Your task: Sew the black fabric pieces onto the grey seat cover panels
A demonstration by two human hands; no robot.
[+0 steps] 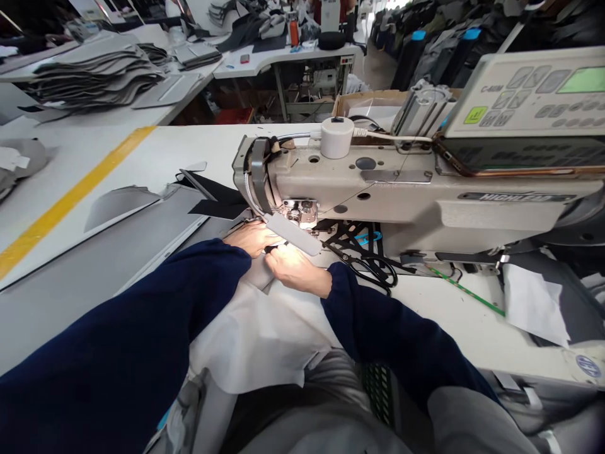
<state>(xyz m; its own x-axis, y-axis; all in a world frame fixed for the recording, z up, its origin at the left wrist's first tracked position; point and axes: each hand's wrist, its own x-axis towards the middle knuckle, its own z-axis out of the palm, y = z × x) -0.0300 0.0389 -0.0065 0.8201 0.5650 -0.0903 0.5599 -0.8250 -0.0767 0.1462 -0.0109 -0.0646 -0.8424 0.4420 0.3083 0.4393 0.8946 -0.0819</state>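
We are in a sewing workshop, at a long white table (142, 151), looking down past our own arms. Our left hand (250, 238) and right hand (297, 268) lie close together, almost touching, on a grey cloth (258, 275) just in front of the needle of a sewing machine (416, 189). We cannot tell whether the fingers pinch the cloth or only press it flat. The cloth lies right under both palms and runs toward the brightly lit presser foot (293, 214); keeping the hands this near probably holds it steady at that spot.

Below the hands, a white sheet (255, 334) drapes over the table edge toward our lap, between our navy sleeves (118, 353). Just beyond the right hand, black scissors (366, 265) lie within easy reach, likely left there for quick use. Past the left hand, black fabric strips (215, 203) lie beside the machine.

Farther out, a yellow stripe (70, 198) crosses the table at the left of the frame, stacks of grey pieces (94, 79) sit at the upper left, and the machine's control panel (529, 94) rises at the upper right.
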